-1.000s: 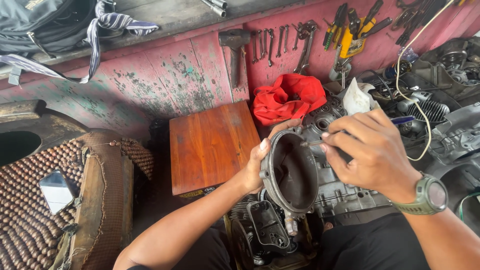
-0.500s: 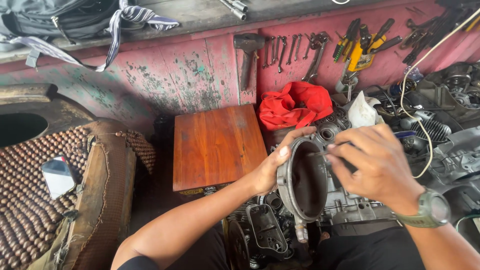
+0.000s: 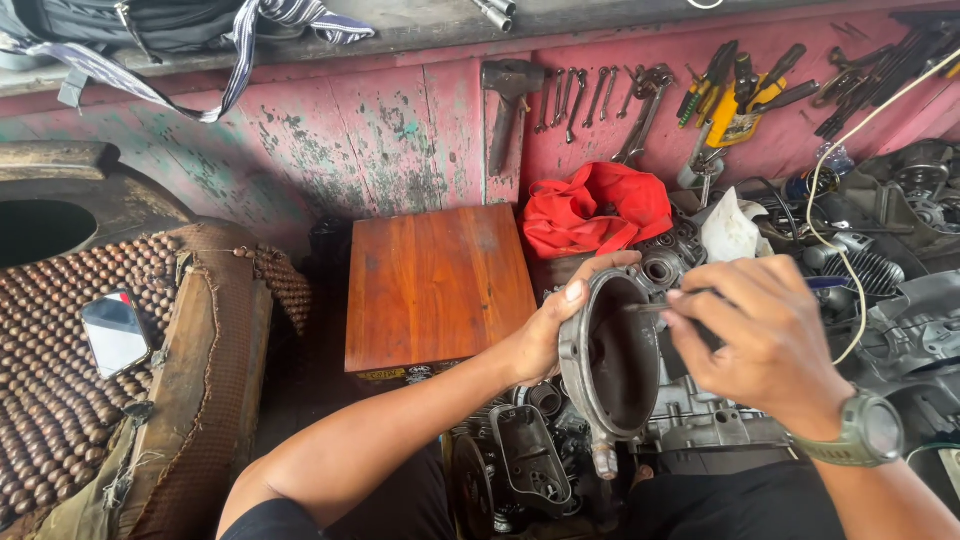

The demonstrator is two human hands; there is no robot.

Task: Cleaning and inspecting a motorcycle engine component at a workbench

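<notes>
My left hand [image 3: 548,330] grips the rim of a grey metal engine cover [image 3: 606,358], holding it on edge with its dark hollow side facing right. My right hand [image 3: 762,340], with a green watch on its wrist, pinches a thin metal tool [image 3: 668,301] whose tip rests at the upper inside of the cover. Below the cover lies an engine block [image 3: 700,420] and a smaller dark cover [image 3: 530,455].
A wooden box [image 3: 435,285] stands left of the cover. A red cloth [image 3: 595,210] and white rag [image 3: 730,230] lie behind. Spanners, a hammer [image 3: 508,105] and pliers hang on the pink wall. A beaded seat [image 3: 60,380] with a phone [image 3: 115,332] is at left.
The view has shifted, moving everything slightly right and down in the picture. My right hand now holds the thin tool against the cover's inner rim; my left hand keeps its grip.
</notes>
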